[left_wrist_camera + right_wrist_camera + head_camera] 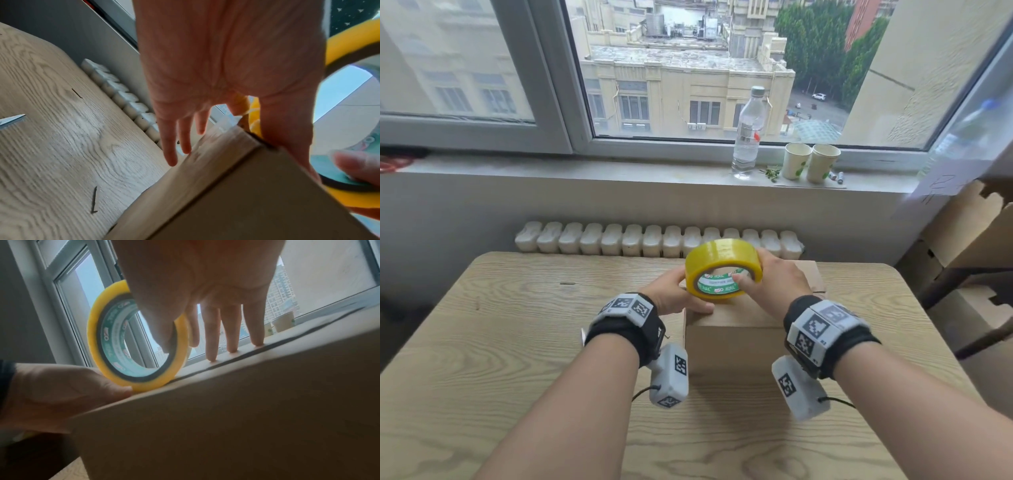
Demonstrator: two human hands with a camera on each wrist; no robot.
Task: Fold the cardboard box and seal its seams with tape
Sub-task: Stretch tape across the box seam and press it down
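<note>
A folded brown cardboard box (pixel 736 342) stands on the wooden table (pixel 517 342), its top flaps down with a dark seam (pixel 267 350) between them. A yellow tape roll (pixel 722 267) stands on edge at the near left corner of the box top. My right hand (pixel 763 277) pinches the roll, thumb inside the green core and index finger over the outside; its other fingers (pixel 232 337) rest straight on the box top. My left hand (pixel 678 294) is at that corner, thumb lying along the top edge, fingers (pixel 170 142) straight down the box's left side (pixel 246 194).
A water bottle (pixel 748 133) and two paper cups (pixel 796 161) stand on the windowsill beyond the table. A white radiator (pixel 654 240) runs behind the far table edge. Stacked cardboard (pixel 969 233) sits at the right. A pointed metal blade (pixel 12 121) lies on the table left of the box.
</note>
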